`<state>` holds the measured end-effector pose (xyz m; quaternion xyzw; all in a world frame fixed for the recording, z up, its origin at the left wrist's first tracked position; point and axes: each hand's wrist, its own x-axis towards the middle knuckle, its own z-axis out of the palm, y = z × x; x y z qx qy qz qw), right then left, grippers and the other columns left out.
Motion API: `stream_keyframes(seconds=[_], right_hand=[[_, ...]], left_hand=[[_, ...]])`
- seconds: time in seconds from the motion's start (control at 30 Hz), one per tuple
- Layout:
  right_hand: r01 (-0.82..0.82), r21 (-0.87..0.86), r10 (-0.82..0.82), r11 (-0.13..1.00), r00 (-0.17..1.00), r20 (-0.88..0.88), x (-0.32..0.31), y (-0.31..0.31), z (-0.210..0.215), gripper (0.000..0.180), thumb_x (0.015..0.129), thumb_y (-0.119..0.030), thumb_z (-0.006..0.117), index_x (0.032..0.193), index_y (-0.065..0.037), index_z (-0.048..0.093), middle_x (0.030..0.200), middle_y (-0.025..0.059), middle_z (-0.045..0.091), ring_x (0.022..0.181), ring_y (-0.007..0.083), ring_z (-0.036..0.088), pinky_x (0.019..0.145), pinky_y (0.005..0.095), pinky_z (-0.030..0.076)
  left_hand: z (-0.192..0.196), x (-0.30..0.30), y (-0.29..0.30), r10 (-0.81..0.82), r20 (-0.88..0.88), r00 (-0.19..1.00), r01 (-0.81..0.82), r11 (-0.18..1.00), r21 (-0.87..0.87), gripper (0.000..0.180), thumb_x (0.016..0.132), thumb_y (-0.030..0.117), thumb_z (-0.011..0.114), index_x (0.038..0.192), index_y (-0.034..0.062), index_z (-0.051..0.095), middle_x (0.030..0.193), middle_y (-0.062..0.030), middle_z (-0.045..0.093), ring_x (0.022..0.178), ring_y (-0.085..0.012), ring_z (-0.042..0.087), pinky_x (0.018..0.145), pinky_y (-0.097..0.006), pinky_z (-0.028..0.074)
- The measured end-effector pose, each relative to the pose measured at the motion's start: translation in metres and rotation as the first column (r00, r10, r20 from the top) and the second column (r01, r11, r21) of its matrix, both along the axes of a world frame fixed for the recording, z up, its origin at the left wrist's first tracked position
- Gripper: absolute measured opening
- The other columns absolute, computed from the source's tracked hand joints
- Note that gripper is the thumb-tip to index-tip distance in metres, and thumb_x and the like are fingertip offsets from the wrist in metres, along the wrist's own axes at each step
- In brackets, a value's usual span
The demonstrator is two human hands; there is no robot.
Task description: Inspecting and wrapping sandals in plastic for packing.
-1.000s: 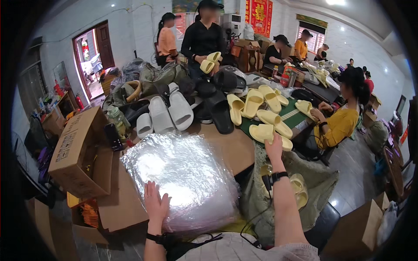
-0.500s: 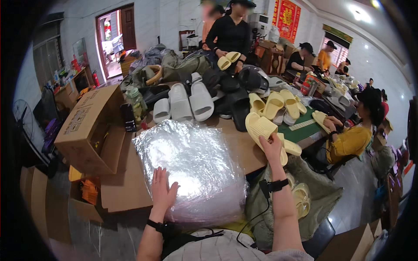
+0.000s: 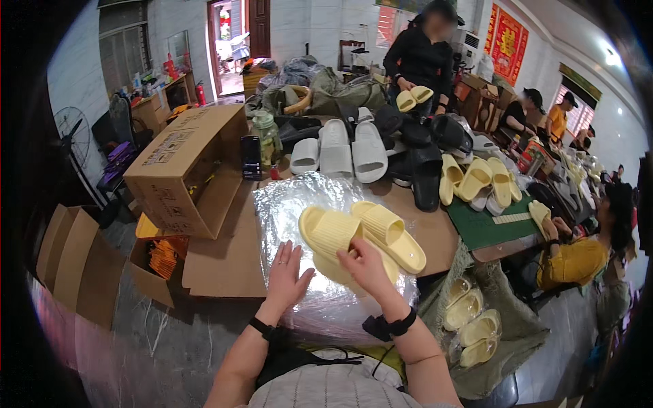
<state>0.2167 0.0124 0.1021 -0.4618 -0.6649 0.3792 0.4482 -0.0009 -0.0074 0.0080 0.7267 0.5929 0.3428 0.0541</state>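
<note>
Resting against right hand (image 3: 367,268) (above): slippers (image 3: 360,238)

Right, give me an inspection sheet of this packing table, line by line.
Surface: brown table, mostly covered.
Job's things: pair of yellow slippers over a stack of clear plastic bags.
Clutter: white slippers, black slippers, open cardboard box.
Grippers: right hand holds the yellow slippers; left hand flat on the bags.
Cables: thin black cord at the person's chest.
Surroundings: other people at nearby tables, floor fan.
</note>
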Motion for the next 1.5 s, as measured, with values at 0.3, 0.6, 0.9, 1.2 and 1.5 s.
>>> stream_keyframes(seconds=[0.3, 0.6, 0.9, 1.2, 1.5], right_hand=[[0.368, 0.305, -0.441, 0.878, 0.870, 0.220, 0.052, 0.027, -0.028, 0.037, 0.084, -0.019, 0.073, 0.115, -0.003, 0.062, 0.095, 0.0138, 0.063, 0.083, 0.0285, 0.063, 0.072, 0.0391, 0.052], [0.212, 0.299, -0.341, 0.931, 0.798, 0.496, 0.061, 0.068, -0.049, 0.024, 0.084, -0.024, 0.071, 0.087, -0.001, 0.065, 0.093, 0.0190, 0.061, 0.086, 0.0379, 0.062, 0.074, 0.0474, 0.050], [-0.117, 0.162, 0.033, 0.980, 0.895, 0.445, 0.027, 0.044, -0.039, 0.023, 0.082, -0.021, 0.068, 0.087, 0.001, 0.062, 0.093, 0.0194, 0.055, 0.089, 0.0366, 0.057, 0.075, 0.0441, 0.047], [0.057, 0.266, -0.172, 0.962, 0.886, 0.432, 0.031, 0.033, -0.056, 0.027, 0.085, -0.020, 0.071, 0.082, 0.002, 0.056, 0.084, 0.0202, 0.056, 0.077, 0.0409, 0.057, 0.067, 0.0472, 0.046], [0.137, 0.228, -0.232, 0.964, 0.852, 0.469, 0.033, -0.019, -0.059, 0.025, 0.088, -0.019, 0.069, 0.084, 0.002, 0.057, 0.085, 0.0222, 0.058, 0.079, 0.0434, 0.058, 0.070, 0.0511, 0.047]], left_hand=[[-0.002, -0.006, -0.003, 0.042, 0.014, 0.999, -0.042, 0.999, 0.014, 0.062, 0.088, 0.033, 0.063, 0.140, 0.0044, 0.050, 0.152, -0.0288, 0.037, 0.143, -0.0479, 0.029, 0.118, -0.051, 0.028], [-0.007, -0.007, -0.002, 0.026, -0.003, 1.000, -0.026, 1.000, 0.009, 0.059, 0.091, 0.036, 0.060, 0.140, 0.0043, 0.052, 0.151, -0.0314, 0.037, 0.142, -0.0490, 0.030, 0.117, -0.052, 0.028], [-0.004, -0.006, -0.001, 0.019, 0.011, 1.000, -0.019, 1.000, 0.023, 0.061, 0.090, 0.037, 0.061, 0.138, -0.0002, 0.051, 0.150, -0.0326, 0.038, 0.143, -0.0473, 0.031, 0.118, -0.050, 0.028], [-0.002, -0.004, -0.005, 0.015, 0.025, 1.000, -0.015, 1.000, 0.010, 0.062, 0.090, 0.038, 0.062, 0.136, -0.0023, 0.053, 0.149, -0.0310, 0.040, 0.144, -0.0455, 0.031, 0.117, -0.049, 0.029], [-0.007, -0.009, -0.003, 0.020, -0.027, 0.999, -0.018, 0.999, 0.039, 0.064, 0.090, 0.042, 0.063, 0.136, -0.0018, 0.055, 0.150, -0.0310, 0.040, 0.143, -0.0446, 0.032, 0.117, -0.048, 0.029]])
